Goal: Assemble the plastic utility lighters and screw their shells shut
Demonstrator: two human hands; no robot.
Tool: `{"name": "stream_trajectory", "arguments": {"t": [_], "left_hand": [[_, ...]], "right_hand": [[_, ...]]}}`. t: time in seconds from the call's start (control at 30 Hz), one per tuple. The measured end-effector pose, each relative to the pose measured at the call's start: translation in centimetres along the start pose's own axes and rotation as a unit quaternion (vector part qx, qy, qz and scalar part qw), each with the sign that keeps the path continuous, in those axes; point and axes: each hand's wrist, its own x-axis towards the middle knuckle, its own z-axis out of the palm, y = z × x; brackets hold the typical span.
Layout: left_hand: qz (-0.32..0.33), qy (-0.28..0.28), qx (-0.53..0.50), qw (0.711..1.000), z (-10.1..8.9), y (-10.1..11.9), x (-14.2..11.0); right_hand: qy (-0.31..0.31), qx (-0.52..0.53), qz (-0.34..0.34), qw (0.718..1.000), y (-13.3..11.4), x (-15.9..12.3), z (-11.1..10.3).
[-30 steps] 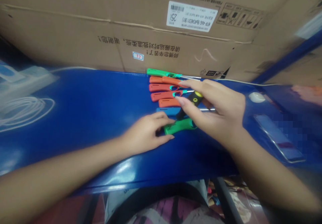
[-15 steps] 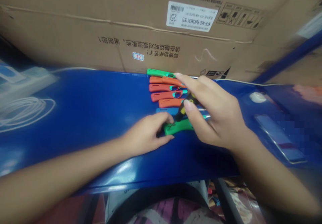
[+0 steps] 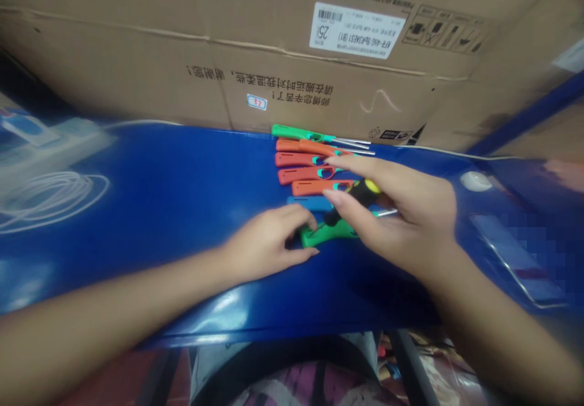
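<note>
The right hand [image 3: 413, 208] has narrowed its fingers around the screwdriver [image 3: 364, 192], suggesting a turn; the left hand [image 3: 269, 241] pinches the green lighter [image 3: 336, 231] between fingertips.

"KFR-46G", "25" on label [image 3: 358, 30]; "谢谢您!" on carton [image 3: 150, 71]

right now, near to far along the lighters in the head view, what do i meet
near green lighter, blue lighter, orange lighter, nearer red lighter, farther red lighter, orange pair, far green lighter, cardboard box
</note>
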Motion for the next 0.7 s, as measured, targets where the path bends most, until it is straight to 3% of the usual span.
{"name": "stream_trajectory", "arguments": {"t": [0.13, 0.27, 0.43, 0.7], "left_hand": [[-0.009, -0.009, -0.003, 1.000, 0.06, 0.02, -0.02], [0.004, 0.005, 0.000, 1.000, 0.20, -0.17, -0.13], [-0.002, -0.015, -0.009, 1.000, -0.01, -0.12, -0.10], [-0.002, -0.005, -0.001, 1.000, 0.10, -0.21, -0.19]], "right_hand": [[-0.041, 0.008, -0.020, 0.999, -0.19, 0.02, -0.20], [-0.006, -0.025, -0.030, 0.999, -0.38, -0.07, -0.25], [-0.033, 0.011, -0.018, 0.999, -0.39, -0.13, -0.20], [-0.005, 0.012, -0.032, 0.999, -0.19, -0.48, 0.19]]}}
